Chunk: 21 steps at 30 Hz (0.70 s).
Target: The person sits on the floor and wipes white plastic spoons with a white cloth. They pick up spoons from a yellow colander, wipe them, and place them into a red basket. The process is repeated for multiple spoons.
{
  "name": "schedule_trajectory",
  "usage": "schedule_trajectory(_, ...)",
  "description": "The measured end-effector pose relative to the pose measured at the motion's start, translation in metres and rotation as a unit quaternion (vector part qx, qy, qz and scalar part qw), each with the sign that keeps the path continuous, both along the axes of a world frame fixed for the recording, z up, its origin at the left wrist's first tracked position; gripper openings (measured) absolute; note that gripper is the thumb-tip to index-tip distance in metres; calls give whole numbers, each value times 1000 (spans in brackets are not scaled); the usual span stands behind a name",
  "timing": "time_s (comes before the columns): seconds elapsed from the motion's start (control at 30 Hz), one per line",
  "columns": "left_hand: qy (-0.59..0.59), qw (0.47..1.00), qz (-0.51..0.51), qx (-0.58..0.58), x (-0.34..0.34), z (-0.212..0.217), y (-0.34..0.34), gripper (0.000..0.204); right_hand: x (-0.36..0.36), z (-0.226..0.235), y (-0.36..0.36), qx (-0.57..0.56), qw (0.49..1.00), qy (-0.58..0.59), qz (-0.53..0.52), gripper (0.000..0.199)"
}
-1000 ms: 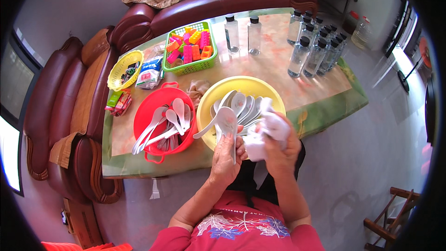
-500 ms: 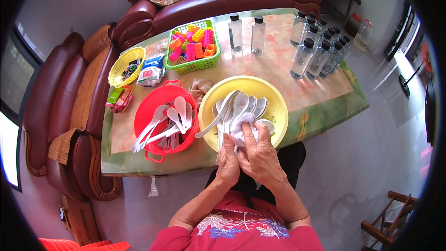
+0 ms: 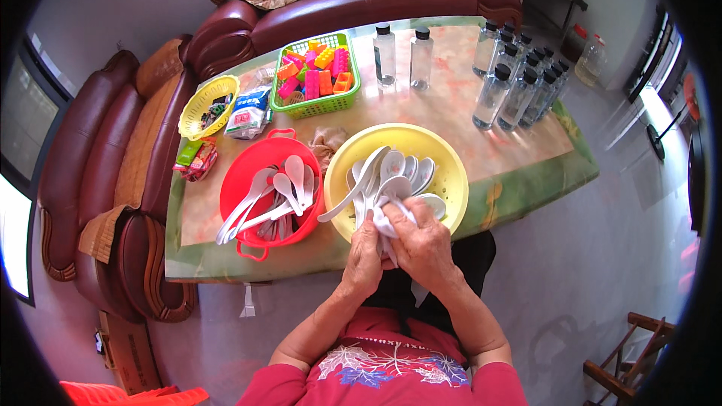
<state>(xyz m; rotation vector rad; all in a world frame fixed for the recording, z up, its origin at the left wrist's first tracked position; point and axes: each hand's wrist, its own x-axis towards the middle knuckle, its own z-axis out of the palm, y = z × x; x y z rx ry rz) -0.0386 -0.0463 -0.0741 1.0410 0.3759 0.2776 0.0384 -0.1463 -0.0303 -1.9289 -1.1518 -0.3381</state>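
Observation:
My two hands meet over the near rim of a yellow colander that holds several white soup spoons. A white cloth is bunched in my right hand, whose fingers press it around a spoon. The bowl of that spoon shows just above the cloth. Closed beside it, my left hand grips the lower part of the same spoon, its handle mostly hidden by my fingers. To the left stands a red colander with more white spoons in it, handles leaning over its rim.
Behind lie a green basket of toy bricks, a yellow basket, a white plastic package, small colourful packets and a brown cloth. Clear bottles with black caps stand at the table's far right.
The cloth and my right fingers have shifted down the spoon, and its bowl now shows above them. My left hand has moved only slightly.

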Motion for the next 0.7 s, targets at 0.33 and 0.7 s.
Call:
schedule_trajectory(0.33, 16, 995, -29, -94, 2, 14, -5, 46, -5, -10, 20, -49, 979, -80, -181, 47)
schedule_trajectory(0.7, -25, 998, 42, -47, 10, 15, 0, 42, -23, 9, -9, -109, 985, 116, 60, 39)
